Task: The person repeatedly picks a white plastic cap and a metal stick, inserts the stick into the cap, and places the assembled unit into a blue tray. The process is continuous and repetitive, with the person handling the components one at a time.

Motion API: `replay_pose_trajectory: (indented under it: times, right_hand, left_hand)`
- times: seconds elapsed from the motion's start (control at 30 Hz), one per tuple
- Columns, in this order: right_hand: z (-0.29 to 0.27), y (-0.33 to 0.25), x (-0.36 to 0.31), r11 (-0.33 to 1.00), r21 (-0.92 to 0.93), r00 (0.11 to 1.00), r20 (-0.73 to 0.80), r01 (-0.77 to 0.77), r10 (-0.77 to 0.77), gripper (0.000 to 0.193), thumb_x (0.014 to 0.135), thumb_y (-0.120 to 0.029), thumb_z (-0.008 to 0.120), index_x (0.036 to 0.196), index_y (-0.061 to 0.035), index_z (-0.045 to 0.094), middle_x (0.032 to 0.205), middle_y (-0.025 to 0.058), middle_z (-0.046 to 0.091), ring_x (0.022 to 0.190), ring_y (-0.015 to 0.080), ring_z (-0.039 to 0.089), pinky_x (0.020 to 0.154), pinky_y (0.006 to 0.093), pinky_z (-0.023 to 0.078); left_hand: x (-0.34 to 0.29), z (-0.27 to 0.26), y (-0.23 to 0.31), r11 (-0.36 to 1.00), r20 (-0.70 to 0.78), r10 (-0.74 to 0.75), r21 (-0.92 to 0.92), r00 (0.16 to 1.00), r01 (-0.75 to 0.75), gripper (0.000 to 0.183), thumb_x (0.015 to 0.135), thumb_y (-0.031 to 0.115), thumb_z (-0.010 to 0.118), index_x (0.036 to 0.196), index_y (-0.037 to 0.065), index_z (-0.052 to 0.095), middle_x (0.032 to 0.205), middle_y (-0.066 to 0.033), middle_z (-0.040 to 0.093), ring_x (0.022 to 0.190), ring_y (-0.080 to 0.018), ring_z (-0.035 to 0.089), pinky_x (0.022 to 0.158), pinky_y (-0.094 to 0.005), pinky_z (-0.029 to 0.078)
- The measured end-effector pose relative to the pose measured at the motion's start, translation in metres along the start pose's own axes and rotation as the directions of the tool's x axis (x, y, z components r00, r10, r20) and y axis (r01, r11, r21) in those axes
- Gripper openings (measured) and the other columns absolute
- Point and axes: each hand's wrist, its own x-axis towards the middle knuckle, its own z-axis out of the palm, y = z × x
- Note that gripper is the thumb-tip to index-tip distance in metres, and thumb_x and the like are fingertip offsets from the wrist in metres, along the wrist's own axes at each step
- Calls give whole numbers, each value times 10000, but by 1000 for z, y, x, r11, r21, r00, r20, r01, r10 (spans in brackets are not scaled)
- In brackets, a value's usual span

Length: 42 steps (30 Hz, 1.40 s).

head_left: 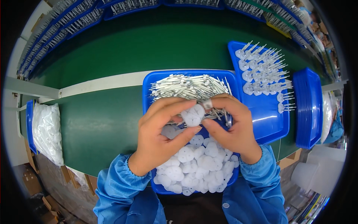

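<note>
Between my two hands, above a blue tray [146,98], are a few overlapping translucent white plastic discs [193,115]. My left hand [158,130] pinches them from the left with its thumb and fingers. From the other side my right hand [235,125] closes on their right edge, thumb below and forefinger above. A pale band [207,104] wraps that forefinger. Just beyond the hands, a heap of thin white rods [186,86] with grey ends fills the tray's far part. Loose white discs [201,164] are piled in its near part, under my wrists.
To the right, a blue tray [266,125] carries rows of discs with rods standing in them [261,69]. Stacked blue trays [309,108] stand farther right. A bag of white parts [47,130] lies at the left edge of the green table [100,123]. Filled trays [130,5] line the back.
</note>
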Motion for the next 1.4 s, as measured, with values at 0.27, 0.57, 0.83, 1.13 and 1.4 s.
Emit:
replay_pose_trajectory:
  times: [0.27,0.57,0.83,1.13,1.4]
  right_hand:
    - [-1,0,-12,964,195,983,25,-183,182,344,917,-3,855,1221,28,698,993,92,799,901,135,760,829,310,597]
    - [-9,-9,-8,939,228,964,128,-258,234,215,970,12,797,1155,5,686,924,54,787,832,92,745,726,260,574]
    - [-24,-22,-12,847,-485,951,301,219,-74,213,851,-33,864,1026,-52,746,1007,97,810,854,255,798,752,383,612]
    - [12,-16,-1,467,-782,892,452,412,-31,119,771,-108,752,881,-102,708,806,53,662,830,237,685,762,390,521]
    - [-8,-21,0,968,-250,997,68,-18,36,262,766,-48,864,985,-62,720,830,62,729,745,242,720,750,384,536]
  left_hand:
    - [3,1,4,970,86,163,169,983,-176,586,784,-72,868,1357,0,769,1321,-168,700,1165,-289,718,967,-380,606]
    - [2,4,3,957,148,200,184,969,-225,666,735,-85,854,1384,37,762,1316,-138,744,1167,-332,704,995,-416,557]
    - [1,-7,5,987,-72,14,-162,997,-25,366,1035,-13,683,1390,15,767,1341,-145,688,1097,-180,686,878,-306,602]
    - [-2,-17,-8,936,-17,-179,-310,984,165,366,1126,125,640,1460,-14,694,1314,-104,645,1038,-155,696,832,-285,600]
    - [2,-3,-6,994,-16,-48,-97,999,46,651,919,-181,596,1512,70,694,1299,-111,616,1137,-180,643,911,-293,589]
